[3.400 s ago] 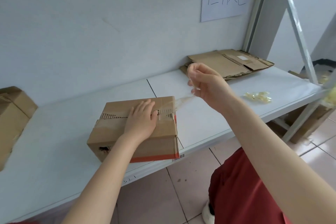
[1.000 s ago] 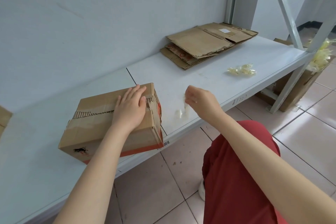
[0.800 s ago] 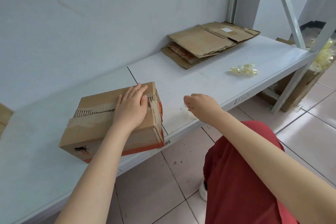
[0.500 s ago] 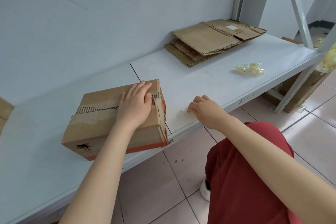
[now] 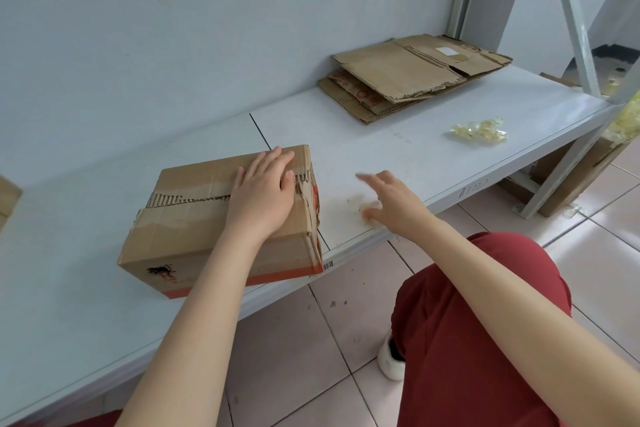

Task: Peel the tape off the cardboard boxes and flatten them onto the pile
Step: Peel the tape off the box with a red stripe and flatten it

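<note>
A brown cardboard box (image 5: 194,218) sits near the front edge of the white shelf (image 5: 408,149). A torn strip along its top seam shows bare corrugation. My left hand (image 5: 263,194) lies flat on the box's right top, fingers straight. My right hand (image 5: 391,204) hovers just right of the box with fingers spread, blurred. A crumpled bit of peeled tape (image 5: 369,215) lies on the shelf under it; whether the hand touches it is unclear. The pile of flattened cardboard (image 5: 412,73) lies at the back right against the wall.
A wad of yellowish tape scraps (image 5: 479,130) lies on the shelf right of the pile. Another box (image 5: 7,198) shows at the left edge. A shelf upright and brace (image 5: 571,21) rise at the right. My red-trousered knee (image 5: 485,288) is below the shelf front.
My right hand pulled tape off the box end, brought it down to the shelf and has opened its fingers over it. My left hand stayed pressed on the box.
</note>
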